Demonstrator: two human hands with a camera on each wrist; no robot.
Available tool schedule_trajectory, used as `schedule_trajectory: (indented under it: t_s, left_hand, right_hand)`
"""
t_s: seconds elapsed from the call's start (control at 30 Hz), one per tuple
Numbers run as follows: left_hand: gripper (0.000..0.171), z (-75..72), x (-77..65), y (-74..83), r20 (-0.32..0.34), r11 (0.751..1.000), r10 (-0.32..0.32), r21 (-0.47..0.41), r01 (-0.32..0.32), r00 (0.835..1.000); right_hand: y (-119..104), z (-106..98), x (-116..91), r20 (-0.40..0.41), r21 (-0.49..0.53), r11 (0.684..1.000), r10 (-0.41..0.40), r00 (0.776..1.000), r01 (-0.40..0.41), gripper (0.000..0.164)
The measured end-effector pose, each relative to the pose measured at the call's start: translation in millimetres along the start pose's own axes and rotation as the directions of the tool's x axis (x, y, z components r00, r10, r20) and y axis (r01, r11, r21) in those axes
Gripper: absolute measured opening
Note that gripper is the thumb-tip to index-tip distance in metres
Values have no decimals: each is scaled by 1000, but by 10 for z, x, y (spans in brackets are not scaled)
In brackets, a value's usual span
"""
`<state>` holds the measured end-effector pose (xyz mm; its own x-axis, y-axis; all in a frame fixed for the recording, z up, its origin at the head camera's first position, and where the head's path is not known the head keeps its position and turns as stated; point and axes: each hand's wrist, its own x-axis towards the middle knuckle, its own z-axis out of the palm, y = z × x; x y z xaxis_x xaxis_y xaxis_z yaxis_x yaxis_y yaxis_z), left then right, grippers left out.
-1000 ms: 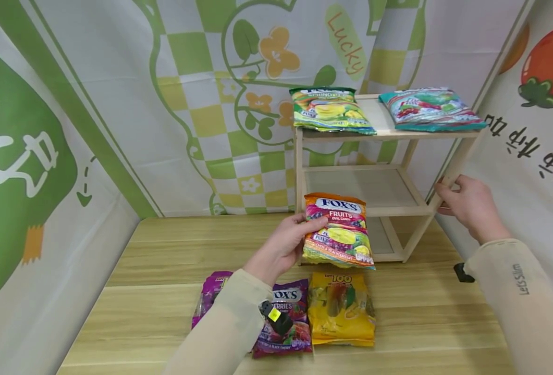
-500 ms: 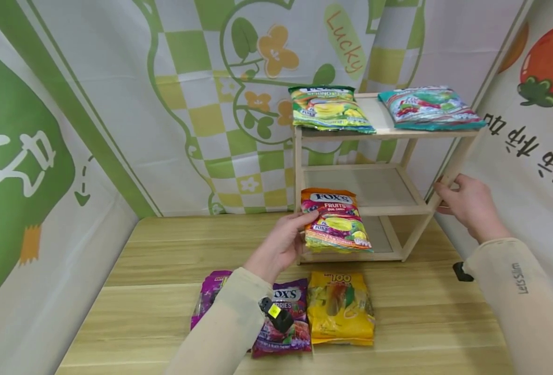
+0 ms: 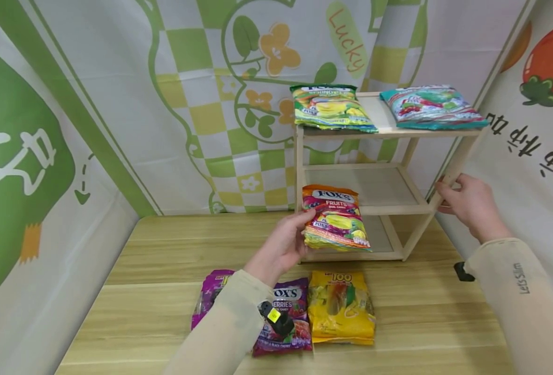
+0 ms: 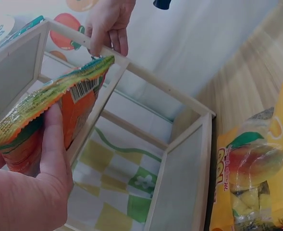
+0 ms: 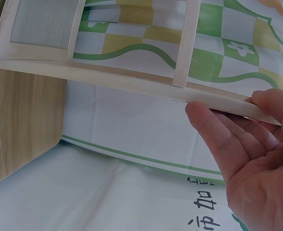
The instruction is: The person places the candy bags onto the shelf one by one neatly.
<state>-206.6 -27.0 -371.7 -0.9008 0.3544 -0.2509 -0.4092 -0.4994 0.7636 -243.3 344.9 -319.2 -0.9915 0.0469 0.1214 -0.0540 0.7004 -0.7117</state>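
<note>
My left hand (image 3: 283,245) holds an orange and magenta Fox's Fruits candy bag (image 3: 334,219) by its left side, thumb on the front. The bag is tilted in front of the left part of the wooden shelf rack (image 3: 417,210), overlapping its middle shelf in the head view. In the left wrist view fingers (image 4: 55,144) press against the back of the bag, near its barcode. My right hand (image 3: 473,205) pinches the rack's right front upright (image 5: 223,106) between thumb and fingers, at about middle-shelf height.
On the top shelf lie a green-yellow Fox's bag (image 3: 332,109) and a teal one (image 3: 433,108). Several bags rest on the table (image 3: 140,307): a yellow mango bag (image 3: 342,310), a purple Fox's Berries bag (image 3: 297,297) and a magenta bag (image 3: 208,291), partly behind the left sleeve.
My left hand has raised the candy bag slightly and tilted its top away, toward the middle shelf. The right hand keeps its grip on the rack.
</note>
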Motion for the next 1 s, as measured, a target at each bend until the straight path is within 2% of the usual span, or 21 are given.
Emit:
schedule_trajectory:
  t_s: [0.2,0.4,0.57,0.8,1.0]
  left_hand:
    - [47,42,-35,-17,19,998,35,-52,-34,999]
    - [50,80,-76,-30,1,993,73,-90,-73,997]
    - [56,102,-131,-42,15,990,108,-94,-106,994]
    - [67,135,-218,-61,45,978,200,-77,-196,979]
    - [73,170,-262,-84,-10,962,262,-70,-262,965]
  right_hand:
    - [10,-8,0,3,16,1000,-1,1000,1,50]
    - [4,6,-3,-9,13,1000,-6,1000,6,53]
    - [-10,11,-9,-11,13,1000,-12,1000,12,53]
    - [-12,11,-11,-9,13,1000,-6,1000,6,53]
    - [-16,14,-11,-13,2,1000,-5,1000,5,52]
